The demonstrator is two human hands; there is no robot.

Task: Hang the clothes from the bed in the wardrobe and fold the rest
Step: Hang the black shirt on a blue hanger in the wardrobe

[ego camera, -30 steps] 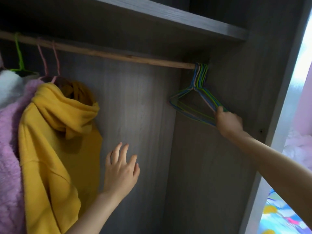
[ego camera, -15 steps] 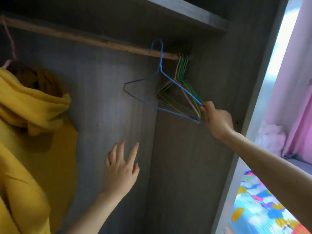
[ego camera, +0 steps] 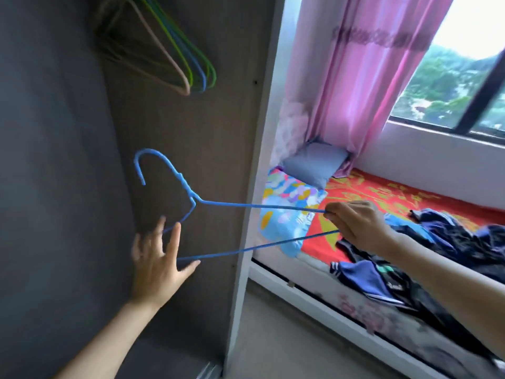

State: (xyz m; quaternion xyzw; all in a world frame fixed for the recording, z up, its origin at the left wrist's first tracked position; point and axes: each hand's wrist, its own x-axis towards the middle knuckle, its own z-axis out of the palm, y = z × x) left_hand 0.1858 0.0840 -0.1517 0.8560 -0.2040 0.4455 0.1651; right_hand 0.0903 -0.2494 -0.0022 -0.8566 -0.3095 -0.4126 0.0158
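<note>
Hanger (ego camera: pixel 186 185), blue wire: off the rail since half a second ago, now below the remaining hangers (ego camera: pixel 191 69) (pink, green, blue). Right hand (ego camera: pixel 355 222) pinches one shoulder end, thumb and curled fingers closed on the wire. Left hand (ego camera: pixel 155 263): fingers spread wide at the opposite corner, contact unclear. Dark clothes (ego camera: pixel 451 236) lie on the bed (ego camera: pixel 382 192) beyond the right hand's knuckles.

We found a single wide-angle view, worn on the head, facing forward and somewhat downward. It stood close to the open wardrobe (ego camera: pixel 218 119), which filled the left half, with the bed (ego camera: pixel 410 195) and window (ego camera: pixel 451 72) farther off at right.
</note>
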